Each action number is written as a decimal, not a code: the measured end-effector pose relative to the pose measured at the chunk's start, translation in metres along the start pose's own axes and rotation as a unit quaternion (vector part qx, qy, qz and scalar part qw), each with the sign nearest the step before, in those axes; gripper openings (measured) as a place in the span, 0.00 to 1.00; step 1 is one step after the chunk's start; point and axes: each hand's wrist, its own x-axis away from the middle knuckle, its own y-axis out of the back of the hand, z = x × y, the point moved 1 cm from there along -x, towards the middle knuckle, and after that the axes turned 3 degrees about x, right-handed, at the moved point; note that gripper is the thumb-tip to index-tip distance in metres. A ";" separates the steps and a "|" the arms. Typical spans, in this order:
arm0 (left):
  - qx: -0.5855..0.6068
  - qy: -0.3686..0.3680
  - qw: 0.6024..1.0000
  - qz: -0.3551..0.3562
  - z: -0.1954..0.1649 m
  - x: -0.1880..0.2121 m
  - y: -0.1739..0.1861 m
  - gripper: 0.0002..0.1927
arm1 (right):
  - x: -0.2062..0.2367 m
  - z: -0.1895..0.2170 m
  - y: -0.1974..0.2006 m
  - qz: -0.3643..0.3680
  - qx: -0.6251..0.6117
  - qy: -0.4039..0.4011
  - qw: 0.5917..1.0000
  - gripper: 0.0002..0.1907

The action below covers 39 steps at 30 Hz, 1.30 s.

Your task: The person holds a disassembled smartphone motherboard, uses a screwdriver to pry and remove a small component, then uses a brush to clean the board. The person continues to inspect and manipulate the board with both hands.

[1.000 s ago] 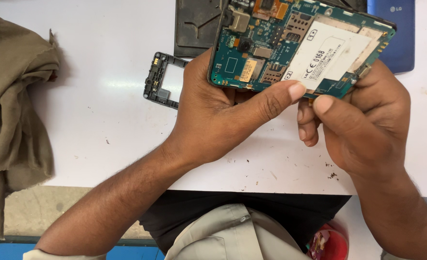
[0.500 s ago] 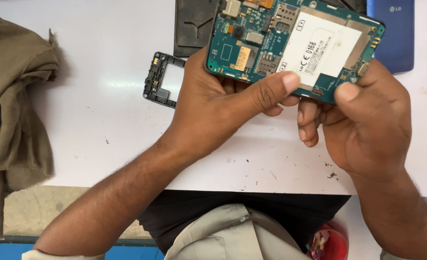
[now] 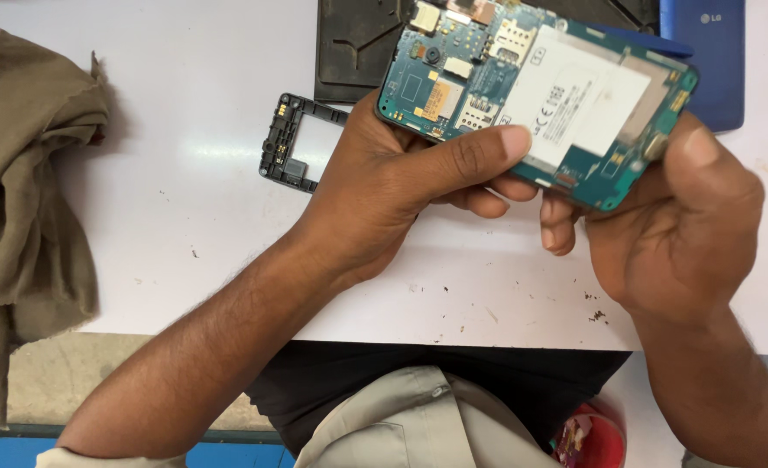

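Both hands clamp the opened phone above the worktop's near edge: left hand thumb across, right hand steadying. Edge grip looks wisest.

A crumpled olive-brown cloth lies over the left edge of the white worktop. A black plastic phone frame lies flat near the middle. Behind it sits a dark grey tray, and a blue phone cover lies at the far right. A red container shows below the worktop's near edge.
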 end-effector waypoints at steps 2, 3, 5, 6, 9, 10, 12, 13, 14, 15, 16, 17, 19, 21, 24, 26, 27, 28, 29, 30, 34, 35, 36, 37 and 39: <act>-0.016 0.007 1.000 0.005 0.001 0.000 0.000 0.12 | 0.003 -0.001 0.003 -0.020 -0.002 0.002 1.000 0.32; -0.030 0.012 0.999 0.007 0.002 0.000 0.000 0.12 | 0.004 -0.002 0.004 -0.031 0.000 0.003 1.000 0.31; -0.056 0.017 0.998 0.014 0.003 0.000 0.000 0.13 | 0.004 -0.004 0.008 -0.046 0.016 0.002 0.999 0.27; -0.068 0.017 0.997 0.020 0.003 0.000 0.000 0.13 | 0.004 -0.005 0.009 -0.050 0.025 -0.002 0.998 0.24; -0.104 0.006 0.994 0.018 0.003 0.001 -0.001 0.15 | 0.004 -0.006 0.007 -0.031 0.026 -0.030 0.999 0.17; -0.115 0.000 0.993 0.014 0.003 0.001 -0.002 0.15 | 0.003 -0.006 0.005 -0.020 -0.001 -0.037 0.999 0.16; -0.114 -0.013 0.993 0.008 0.002 0.001 -0.004 0.15 | 0.001 -0.003 0.001 -0.008 -0.028 -0.040 0.999 0.15; -0.113 -0.019 0.993 0.005 0.001 0.001 -0.004 0.15 | -0.001 -0.001 -0.001 -0.007 -0.030 -0.035 0.999 0.15; -0.097 -0.019 0.995 0.008 0.000 0.002 -0.004 0.16 | -0.003 0.001 -0.002 -0.004 -0.033 -0.032 0.999 0.16; -0.081 -0.019 0.996 0.011 -0.001 0.002 -0.003 0.17 | -0.004 0.003 -0.003 0.000 -0.035 -0.029 0.999 0.16; -0.064 -0.018 0.998 0.013 -0.002 0.003 -0.003 0.18 | -0.006 0.005 -0.004 0.006 -0.038 -0.028 0.999 0.16; -0.065 -0.023 0.997 0.023 -0.003 0.004 -0.003 0.20 | -0.007 0.005 -0.005 0.010 -0.043 -0.030 0.999 0.16; -0.066 -0.033 0.996 0.043 -0.004 0.006 -0.002 0.23 | -0.009 0.006 -0.005 0.016 -0.055 -0.035 0.998 0.17; -0.066 -0.044 0.995 0.058 -0.004 0.006 -0.001 0.24 | -0.009 0.005 -0.005 0.019 -0.071 -0.046 0.996 0.18; -0.070 -0.056 0.994 0.064 -0.004 0.007 0.000 0.26 | -0.010 0.003 -0.003 0.018 -0.095 -0.061 0.993 0.19; -0.079 -0.058 0.993 0.061 -0.005 0.007 -0.001 0.26 | -0.009 0.002 -0.003 0.014 -0.109 -0.068 0.992 0.19; -0.086 -0.057 0.993 0.059 -0.005 0.006 -0.001 0.26 | -0.009 0.002 -0.003 0.013 -0.116 -0.072 0.991 0.19; -0.093 -0.055 0.992 0.057 -0.005 0.006 -0.001 0.26 | -0.009 0.001 -0.002 0.011 -0.123 -0.075 0.989 0.19; -0.095 -0.055 0.992 0.054 -0.005 0.006 -0.002 0.26 | -0.009 0.001 -0.002 0.011 -0.128 -0.075 0.989 0.19; -0.097 -0.054 0.992 0.052 -0.006 0.006 -0.003 0.26 | -0.009 0.001 -0.002 0.011 -0.132 -0.076 0.988 0.19; -0.097 -0.056 0.993 0.048 -0.007 0.006 -0.003 0.27 | -0.009 0.000 -0.003 0.018 -0.139 -0.068 0.988 0.19; -0.097 -0.056 0.993 0.048 -0.008 0.006 -0.003 0.27 | -0.009 0.000 -0.003 0.015 -0.138 -0.068 0.988 0.19; -0.096 -0.057 0.993 0.048 -0.008 0.007 -0.003 0.27 | -0.009 0.000 -0.003 0.013 -0.137 -0.069 0.988 0.18; -0.095 -0.057 0.993 0.048 -0.008 0.007 -0.003 0.27 | -0.009 0.000 -0.004 0.007 -0.133 -0.071 0.989 0.19; -0.090 -0.063 0.993 0.049 -0.007 0.006 -0.003 0.27 | -0.009 0.000 -0.005 -0.001 -0.115 -0.062 0.991 0.18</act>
